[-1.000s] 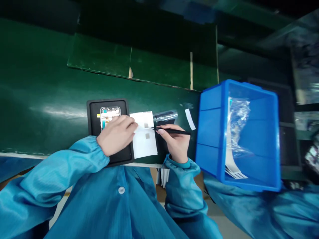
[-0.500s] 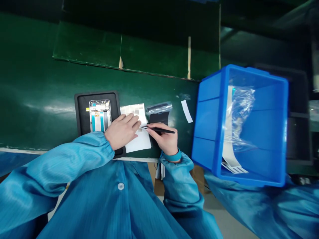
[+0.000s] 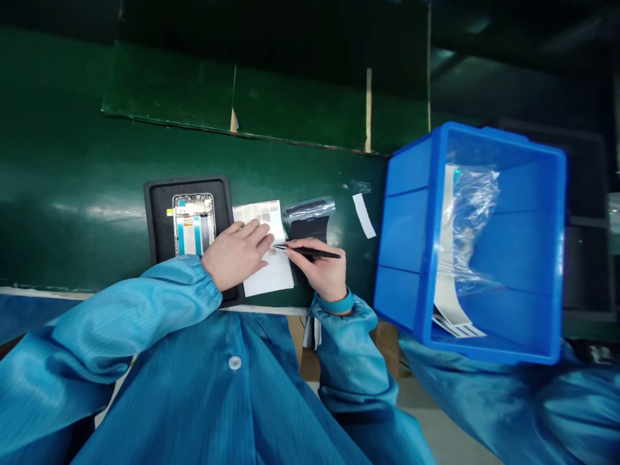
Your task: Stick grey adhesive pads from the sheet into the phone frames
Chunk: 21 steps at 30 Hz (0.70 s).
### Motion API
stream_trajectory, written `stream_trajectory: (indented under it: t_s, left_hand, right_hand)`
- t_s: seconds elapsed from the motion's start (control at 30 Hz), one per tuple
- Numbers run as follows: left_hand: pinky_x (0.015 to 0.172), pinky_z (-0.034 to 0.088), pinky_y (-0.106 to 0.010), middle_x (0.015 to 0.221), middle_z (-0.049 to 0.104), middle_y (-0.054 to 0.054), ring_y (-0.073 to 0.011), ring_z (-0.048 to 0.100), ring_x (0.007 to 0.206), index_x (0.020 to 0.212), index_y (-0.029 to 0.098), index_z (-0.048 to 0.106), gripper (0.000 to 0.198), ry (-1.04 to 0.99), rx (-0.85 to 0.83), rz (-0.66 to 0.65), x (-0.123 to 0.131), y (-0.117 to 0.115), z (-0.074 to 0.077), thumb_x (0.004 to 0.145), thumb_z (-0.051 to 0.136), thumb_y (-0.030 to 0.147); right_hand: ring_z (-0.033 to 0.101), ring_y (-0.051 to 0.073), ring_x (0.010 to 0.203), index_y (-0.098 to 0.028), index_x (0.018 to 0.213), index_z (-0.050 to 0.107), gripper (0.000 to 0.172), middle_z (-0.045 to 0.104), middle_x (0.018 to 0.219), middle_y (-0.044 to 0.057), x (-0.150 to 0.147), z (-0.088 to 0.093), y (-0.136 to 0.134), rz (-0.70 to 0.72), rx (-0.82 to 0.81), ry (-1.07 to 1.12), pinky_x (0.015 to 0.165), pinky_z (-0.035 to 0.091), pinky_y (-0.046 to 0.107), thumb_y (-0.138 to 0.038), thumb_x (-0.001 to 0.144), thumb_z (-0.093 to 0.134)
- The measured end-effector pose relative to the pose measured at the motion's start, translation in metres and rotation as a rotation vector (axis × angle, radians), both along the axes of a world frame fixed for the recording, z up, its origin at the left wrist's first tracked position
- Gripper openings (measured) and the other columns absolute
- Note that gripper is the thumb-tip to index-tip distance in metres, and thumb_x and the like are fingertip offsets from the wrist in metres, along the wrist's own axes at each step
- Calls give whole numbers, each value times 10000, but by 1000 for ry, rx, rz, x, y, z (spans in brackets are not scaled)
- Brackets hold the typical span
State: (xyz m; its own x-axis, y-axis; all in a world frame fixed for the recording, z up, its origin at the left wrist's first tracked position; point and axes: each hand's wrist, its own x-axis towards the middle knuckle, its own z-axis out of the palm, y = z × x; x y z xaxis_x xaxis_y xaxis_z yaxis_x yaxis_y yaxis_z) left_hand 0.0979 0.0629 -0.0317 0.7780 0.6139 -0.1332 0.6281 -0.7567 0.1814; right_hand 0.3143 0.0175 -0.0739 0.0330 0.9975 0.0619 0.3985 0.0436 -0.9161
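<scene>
Your L hand (image 3: 236,254) lies spread on the white rectangular paper sheet (image 3: 274,274); R hand (image 3: 317,271) pinches slim black tweezers (image 3: 312,252), tips over sheet.

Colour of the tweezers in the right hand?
The tweezers are black, which shows best in the head view.

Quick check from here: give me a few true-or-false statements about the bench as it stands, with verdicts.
1. The right hand holds black tweezers. True.
2. The left hand is inside the blue bin. False: its fingers lie on a white sheet beside a black tray.
3. A phone body lies in the tray. True.
4. The tweezers' tips point into the bin. False: they point at the sheet.
</scene>
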Motion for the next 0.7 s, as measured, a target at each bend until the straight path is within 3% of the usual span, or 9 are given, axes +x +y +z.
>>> stream_trajectory:
  t_s: [0.5,0.7]
  left_hand:
    - [1034,404,-408,1369,580,-151,-304,492,1333,1338,109,549,469,-28,-15,-4,0,1,-1,948,619,359]
    - [1064,397,-431,1388,567,-159,-312,510,1309,1327,121,569,489,-131,-101,18,-6,5,0,919,666,371]
  right_hand:
    - [758,212,811,-247,855,786,91,805,870,21,-1,1,0,-34,-19,5,811,630,365,-309,795,816]
    - [770,220,783,-250,831,781,116,804,848,22,1,18,-9,-110,-11,110,749,644,351,-272,748,859]
